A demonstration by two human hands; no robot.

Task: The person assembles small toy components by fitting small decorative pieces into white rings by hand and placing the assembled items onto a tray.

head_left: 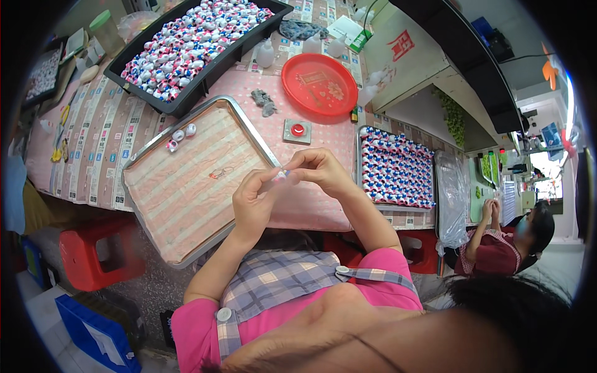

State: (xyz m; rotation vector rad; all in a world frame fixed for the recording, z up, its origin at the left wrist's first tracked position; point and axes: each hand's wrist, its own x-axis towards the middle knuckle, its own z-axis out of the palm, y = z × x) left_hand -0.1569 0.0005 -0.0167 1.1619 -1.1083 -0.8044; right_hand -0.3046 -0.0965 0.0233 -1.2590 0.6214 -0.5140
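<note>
My left hand point(252, 194) and my right hand point(320, 171) meet above the right edge of a metal-rimmed tray point(180, 186). Between their fingertips they pinch a small white piece with pink and blue paint point(281, 176); the fingers cover much of it, and its exact kind cannot be made out. Three similar pieces point(178, 135) lie near the upper left edge of this tray, whose lining is pinkish and striped. Just beyond my right hand sits a small square dish with red in its middle point(297, 130).
A black bin point(205, 87) heaped with painted pieces stands at the far left. A red round tray point(320, 87) lies ahead, with a grey rag point(264, 102) beside it. Rows of pieces fill another tray point(398, 208) at right. Red stools point(99, 252) stand below; another person point(507, 242) sits at right.
</note>
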